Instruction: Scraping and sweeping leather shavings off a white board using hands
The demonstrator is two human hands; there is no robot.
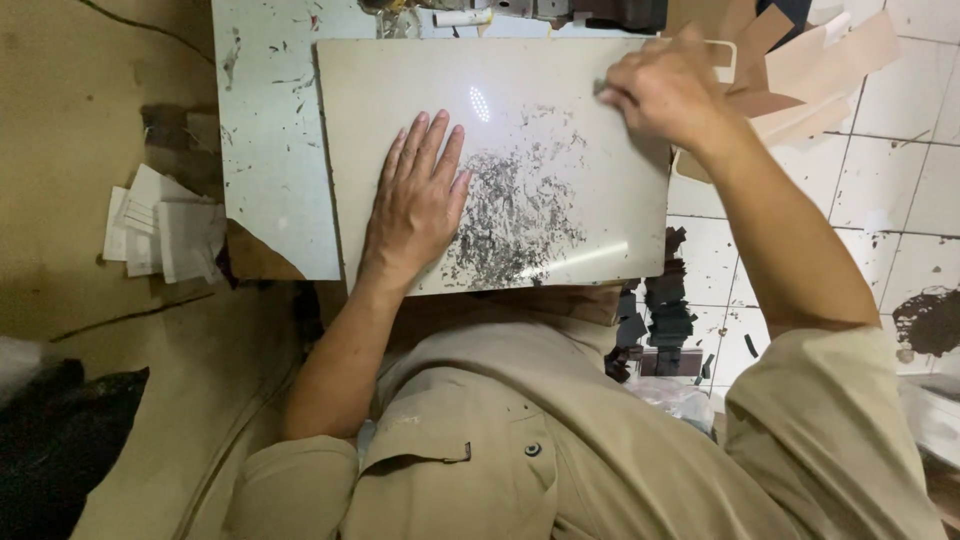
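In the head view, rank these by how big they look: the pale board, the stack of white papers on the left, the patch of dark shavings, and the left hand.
1. Pale board
2. Patch of dark shavings
3. Left hand and stack of white papers: these look alike in size, so no ranking between them.

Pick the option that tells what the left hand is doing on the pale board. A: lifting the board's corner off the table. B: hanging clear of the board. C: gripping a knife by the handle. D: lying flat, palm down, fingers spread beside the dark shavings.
D: the left hand lies flat, palm down, on the pale board, its fingers beside the dark shavings.
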